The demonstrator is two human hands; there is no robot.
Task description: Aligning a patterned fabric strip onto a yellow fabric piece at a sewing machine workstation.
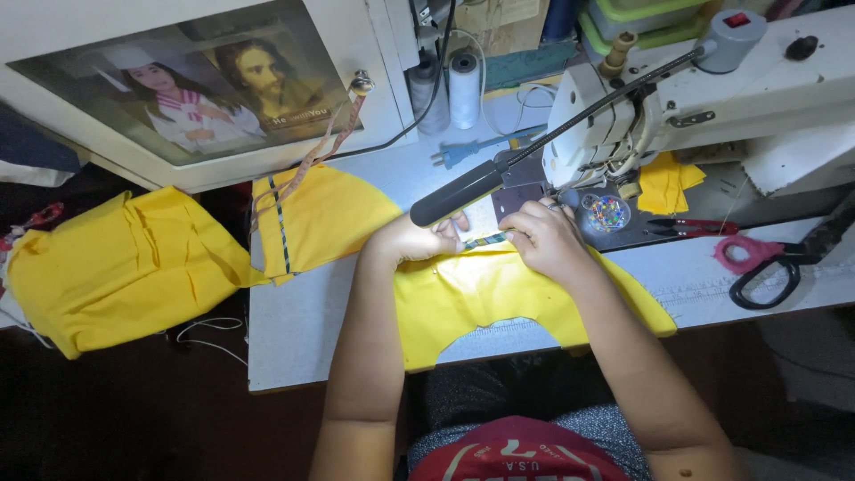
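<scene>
Sewing step: left hand [419,239] and right hand [543,239] both flat, pinning yellow fabric [481,298] with striped trim [485,240] at sewing machine [623,116] needle. Next likely calls for steady, straight feed.

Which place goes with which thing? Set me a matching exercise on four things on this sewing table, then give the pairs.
Things:
1. yellow fabric piece
2. large scissors
3. white thread spool
4. pin dish

Places:
A. at the back of the table, beside a grey spool
B. under both hands, in front of the sewing machine
C. on the right of the table, handles black and pink
D. on the machine bed, just right of the right hand

Pairs: 1-B, 2-C, 3-A, 4-D
</scene>
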